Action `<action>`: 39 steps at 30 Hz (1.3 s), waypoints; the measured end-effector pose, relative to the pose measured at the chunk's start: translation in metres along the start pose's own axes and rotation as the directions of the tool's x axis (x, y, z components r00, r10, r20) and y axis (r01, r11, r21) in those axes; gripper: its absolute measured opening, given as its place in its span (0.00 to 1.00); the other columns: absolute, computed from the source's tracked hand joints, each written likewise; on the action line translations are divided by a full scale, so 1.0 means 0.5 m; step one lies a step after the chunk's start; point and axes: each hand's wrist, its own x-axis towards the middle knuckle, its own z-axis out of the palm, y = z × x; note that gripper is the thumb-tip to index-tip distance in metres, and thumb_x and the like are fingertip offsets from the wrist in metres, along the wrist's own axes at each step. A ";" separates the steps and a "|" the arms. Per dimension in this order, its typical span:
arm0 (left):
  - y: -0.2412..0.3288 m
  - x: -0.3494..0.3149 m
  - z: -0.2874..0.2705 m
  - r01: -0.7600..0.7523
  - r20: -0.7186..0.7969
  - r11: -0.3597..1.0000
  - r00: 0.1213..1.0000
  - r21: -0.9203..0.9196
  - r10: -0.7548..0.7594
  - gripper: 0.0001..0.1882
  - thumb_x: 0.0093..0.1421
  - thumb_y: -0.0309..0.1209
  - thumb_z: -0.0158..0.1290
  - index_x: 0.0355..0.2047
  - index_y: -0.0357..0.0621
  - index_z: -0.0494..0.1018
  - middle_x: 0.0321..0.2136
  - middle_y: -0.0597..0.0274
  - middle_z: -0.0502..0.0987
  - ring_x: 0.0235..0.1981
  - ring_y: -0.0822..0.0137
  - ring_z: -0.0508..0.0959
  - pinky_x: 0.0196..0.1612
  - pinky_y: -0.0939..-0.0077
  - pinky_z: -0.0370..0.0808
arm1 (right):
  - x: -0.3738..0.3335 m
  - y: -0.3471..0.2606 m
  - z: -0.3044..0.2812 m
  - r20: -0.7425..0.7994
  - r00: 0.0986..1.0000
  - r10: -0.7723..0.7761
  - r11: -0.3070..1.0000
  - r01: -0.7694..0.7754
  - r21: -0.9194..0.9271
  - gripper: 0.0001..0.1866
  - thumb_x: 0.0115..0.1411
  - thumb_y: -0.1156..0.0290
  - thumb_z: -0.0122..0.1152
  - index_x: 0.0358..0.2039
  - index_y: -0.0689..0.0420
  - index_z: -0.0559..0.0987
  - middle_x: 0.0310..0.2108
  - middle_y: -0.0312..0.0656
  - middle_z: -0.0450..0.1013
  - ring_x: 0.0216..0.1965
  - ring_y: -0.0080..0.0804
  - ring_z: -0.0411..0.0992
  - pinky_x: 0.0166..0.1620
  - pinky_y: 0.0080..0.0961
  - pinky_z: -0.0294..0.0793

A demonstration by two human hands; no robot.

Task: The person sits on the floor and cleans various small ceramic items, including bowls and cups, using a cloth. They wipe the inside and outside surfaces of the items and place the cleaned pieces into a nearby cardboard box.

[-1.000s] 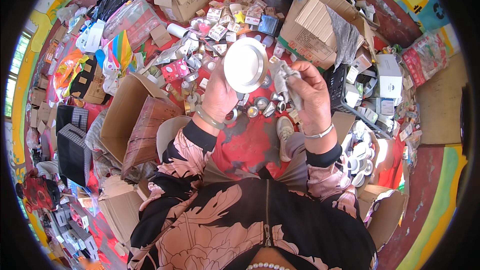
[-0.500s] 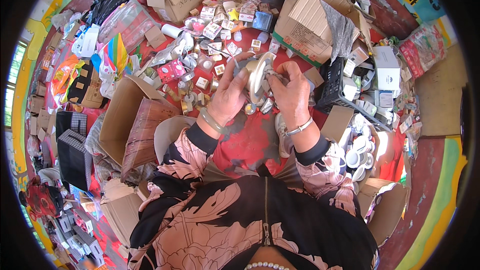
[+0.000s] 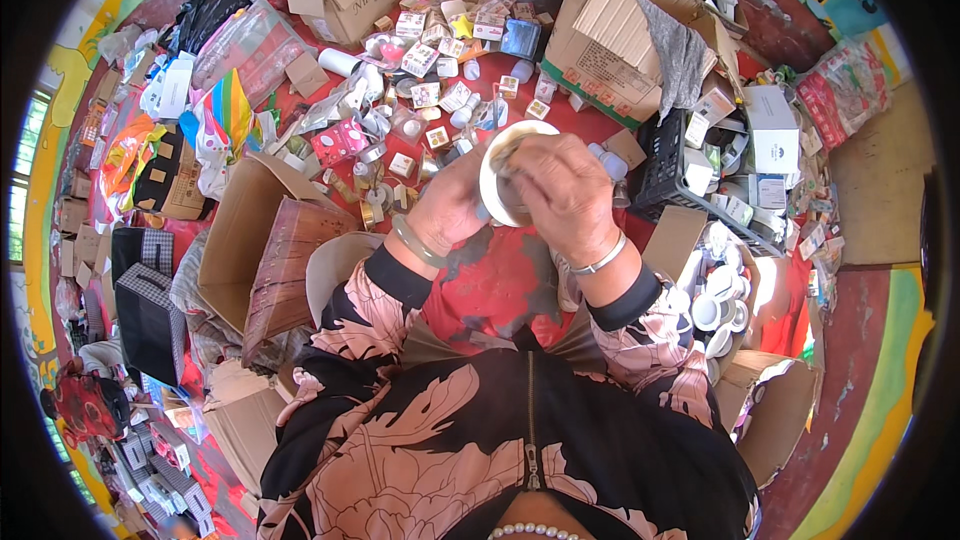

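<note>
My left hand (image 3: 455, 202) is closed around the side of a round container with a white rim (image 3: 488, 185), held above the red floor and tilted with its opening toward my right hand. At that opening is my right hand (image 3: 567, 185). Its fingers are bent and pressed together, reaching inside the rim. Whatever they pinch is hidden behind the knuckles, and motion blurs them a little. The container's inner wall looks pale; its far side is out of sight behind my hands.
Small boxes, jars and caps (image 3: 420, 60) lie heaped ahead. An open cardboard box (image 3: 255, 240) stands at left, a black crate (image 3: 665, 175) of packages at right. Below the crate, a carton holds white round lids (image 3: 715, 305). A large torn carton (image 3: 610, 50) stands at the far right.
The container has turned, so its white-rimmed opening now faces me more. My right hand has moved left over the opening, its fingers now inside the rim.
</note>
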 end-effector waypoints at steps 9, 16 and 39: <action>0.016 -0.008 -0.004 -0.052 -0.097 0.999 0.994 -0.011 0.051 0.23 0.62 0.34 0.44 0.54 0.36 0.59 0.48 0.52 0.68 0.48 0.63 0.71 0.51 0.68 0.69 | -0.012 -0.007 0.005 0.245 0.966 -0.084 0.990 0.109 -0.087 0.17 0.43 0.76 0.58 0.38 0.55 0.78 0.38 0.39 0.68 0.37 0.36 0.69 0.40 0.29 0.72; 0.004 0.003 0.030 -0.147 -0.161 0.957 0.968 0.250 0.191 0.22 0.63 0.36 0.43 0.54 0.38 0.59 0.49 0.56 0.68 0.48 0.63 0.71 0.50 0.69 0.69 | -0.016 0.009 0.014 0.168 0.981 0.101 0.950 -0.045 -0.308 0.21 0.42 0.77 0.56 0.41 0.62 0.75 0.36 0.45 0.68 0.37 0.41 0.68 0.39 0.31 0.70; 0.007 -0.001 0.021 -0.265 0.254 -0.039 0.856 0.963 0.450 0.20 0.65 0.34 0.37 0.54 0.39 0.58 0.48 0.52 0.68 0.48 0.59 0.71 0.50 0.70 0.69 | -0.034 0.065 -0.071 0.316 0.795 0.517 -0.304 -0.175 0.936 0.18 0.52 0.65 0.58 0.40 0.63 0.75 0.34 0.47 0.74 0.26 0.37 0.74 0.26 0.27 0.73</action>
